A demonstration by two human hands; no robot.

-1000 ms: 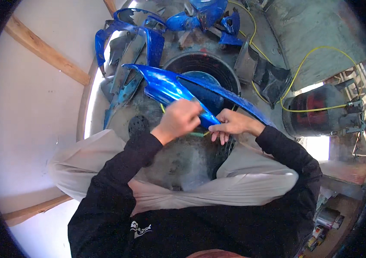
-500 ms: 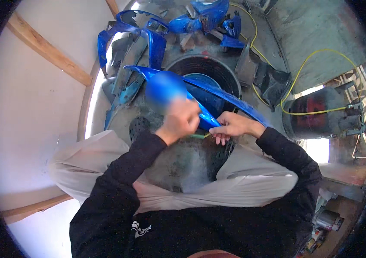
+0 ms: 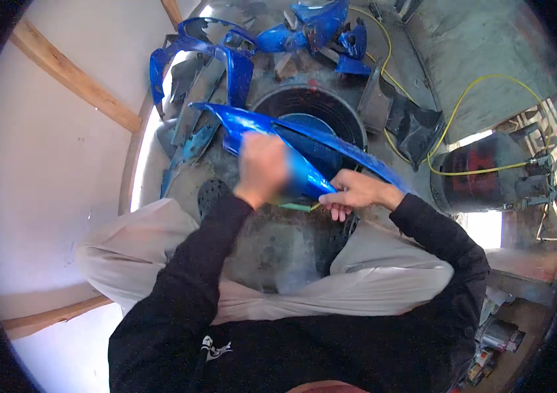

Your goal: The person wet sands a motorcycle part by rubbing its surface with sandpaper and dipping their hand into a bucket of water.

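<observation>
A long, glossy blue plastic fairing panel (image 3: 239, 120) lies slantwise over a round black tub (image 3: 361, 124). Its pointed far end reaches to the upper left, and one long strip runs down to the right. My right hand (image 3: 356, 189) grips the narrow near end of the panel, fingers curled around it and thumb on top. Over the panel's middle, my left hand (image 3: 262, 169) is smeared by motion; its fingers and anything under them cannot be made out. Just below the panel, part of a light green thing (image 3: 295, 207) shows.
More blue fairing pieces (image 3: 232, 72) lie beyond the tub to the left, with others (image 3: 318, 26) at the far middle. Dark plastic parts (image 3: 409, 121) lie right of the tub. A yellow hose (image 3: 481, 78) runs to a dark cylindrical tank (image 3: 472, 171). A white wall (image 3: 49, 170) stands at left.
My left hand has moved slightly left and back toward me along the panel. The panel has tilted a little, showing more of its face. My right hand keeps its hold.
</observation>
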